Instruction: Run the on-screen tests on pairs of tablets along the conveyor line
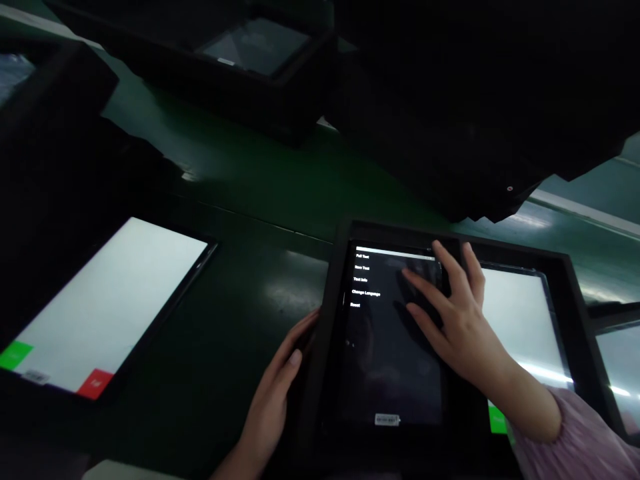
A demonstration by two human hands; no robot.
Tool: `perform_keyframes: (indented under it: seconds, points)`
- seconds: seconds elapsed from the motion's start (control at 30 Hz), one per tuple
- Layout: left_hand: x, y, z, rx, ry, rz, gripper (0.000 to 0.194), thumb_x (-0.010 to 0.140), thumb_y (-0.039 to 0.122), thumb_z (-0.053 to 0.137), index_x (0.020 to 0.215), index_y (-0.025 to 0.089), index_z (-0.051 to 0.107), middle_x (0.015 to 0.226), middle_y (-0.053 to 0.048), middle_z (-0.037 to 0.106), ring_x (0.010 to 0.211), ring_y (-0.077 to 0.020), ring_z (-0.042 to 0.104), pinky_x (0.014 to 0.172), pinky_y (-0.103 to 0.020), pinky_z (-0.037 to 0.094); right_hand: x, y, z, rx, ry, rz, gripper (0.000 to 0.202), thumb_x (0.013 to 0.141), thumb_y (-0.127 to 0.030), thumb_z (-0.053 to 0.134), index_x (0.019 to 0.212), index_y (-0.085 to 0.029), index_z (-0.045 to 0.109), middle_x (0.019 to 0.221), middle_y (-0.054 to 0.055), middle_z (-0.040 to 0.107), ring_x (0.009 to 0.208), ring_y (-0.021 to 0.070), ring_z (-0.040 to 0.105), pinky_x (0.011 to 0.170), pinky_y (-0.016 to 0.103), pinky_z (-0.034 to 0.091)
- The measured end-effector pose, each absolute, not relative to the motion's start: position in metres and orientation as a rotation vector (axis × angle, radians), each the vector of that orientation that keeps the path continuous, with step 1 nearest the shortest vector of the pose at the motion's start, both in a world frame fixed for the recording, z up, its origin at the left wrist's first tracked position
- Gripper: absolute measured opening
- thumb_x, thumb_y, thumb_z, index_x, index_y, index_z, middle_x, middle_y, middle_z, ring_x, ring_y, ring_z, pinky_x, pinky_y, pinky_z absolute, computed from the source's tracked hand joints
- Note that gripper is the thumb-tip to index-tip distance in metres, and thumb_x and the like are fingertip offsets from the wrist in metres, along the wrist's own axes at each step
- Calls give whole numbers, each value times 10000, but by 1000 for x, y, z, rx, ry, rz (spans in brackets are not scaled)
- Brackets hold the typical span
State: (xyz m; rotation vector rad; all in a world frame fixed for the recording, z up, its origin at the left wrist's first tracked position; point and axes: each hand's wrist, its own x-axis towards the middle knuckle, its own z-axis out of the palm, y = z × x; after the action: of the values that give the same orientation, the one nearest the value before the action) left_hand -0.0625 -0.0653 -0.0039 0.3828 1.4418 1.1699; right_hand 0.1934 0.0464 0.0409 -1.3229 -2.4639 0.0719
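A black tray holds two tablets side by side. The left tablet has a dark screen with a short white menu at the top and a barcode label at the bottom. Over its upper right part, my right hand is spread open, with the index fingertip at or just above the glass; contact is unclear. Partly behind my right forearm lies the second tablet, its screen white with a green corner. My left hand grips the tray's left side, its fingertips hidden against the tray.
On the dark green table to the left lies another tablet with a white screen and green and red corners. Farther back, a black box holds a tablet. Black cloth hangs at upper right. Another screen shows at the right edge.
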Motion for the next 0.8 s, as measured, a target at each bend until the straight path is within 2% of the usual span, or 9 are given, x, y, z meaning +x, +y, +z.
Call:
perform_keyframes:
  seconds: [0.1,0.3,0.5,0.63,0.8]
  points:
    - [-64,-67,-6,416,1445,1153,487,883,648,754,1256,340,803,1459,-29,695,1443,-337,568,1233,-440,459,194,46,42,-1318,-2459,106,364,1091,-305,516,1421,-199,626,1709,180,315,1643,483,103,1199,774,386]
    - [-64,-65,-3,399,1425,1165,498,882,650,757,1261,330,801,1453,-32,699,1433,-334,578,1250,-445,436,198,46,47,-1311,-2377,62,315,1075,-230,538,1364,-216,663,1737,111,301,1651,440,107,1281,735,272]
    - [-60,-61,8,380,1431,1147,496,861,650,781,1241,334,806,1435,-17,710,1423,-319,587,1226,-407,460,197,44,48,-1294,-2357,86,322,1070,-227,542,1359,-232,685,1732,77,330,1654,414,129,1293,672,311]
    - [-56,-60,12,299,1427,1186,496,848,625,801,1226,304,809,1416,-29,721,1432,-335,575,1260,-438,416,197,43,51,-1260,-2341,108,310,1056,-199,560,1321,-226,718,1714,75,373,1649,407,162,1288,655,342]
    - [-55,-59,13,314,1468,1160,498,831,642,804,1209,318,814,1409,-16,724,1466,-336,539,1301,-447,347,196,40,52,-1189,-2359,175,261,1047,-180,575,1194,-203,790,1605,107,507,1634,405,214,1261,634,407]
